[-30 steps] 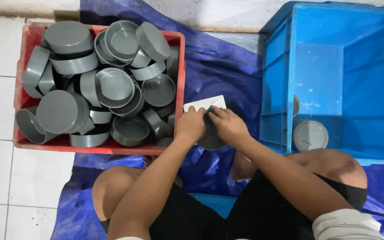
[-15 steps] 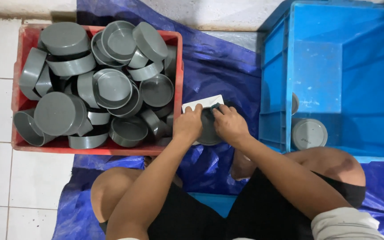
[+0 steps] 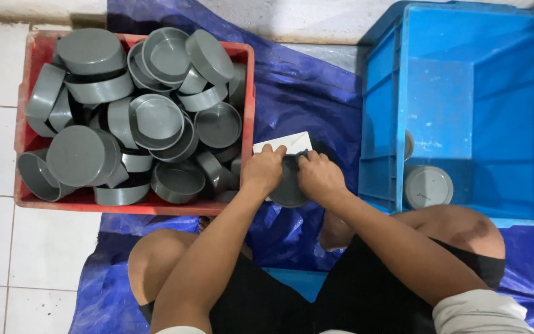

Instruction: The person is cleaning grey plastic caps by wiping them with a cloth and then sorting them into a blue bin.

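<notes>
Red crate [image 3: 27, 111] of grey caps [image 3: 156, 117], blue crate [image 3: 483, 124]

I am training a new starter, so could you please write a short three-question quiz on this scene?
1. True or false: the blue crate is filled to the brim with caps.
2. What do the left hand and right hand both grip?
A. a grey cap
B. a bottle
C. a brush
3. What colour is the crate heaped with grey caps?

Key:
1. False; only a couple of caps show inside it.
2. A.
3. Red.
</notes>
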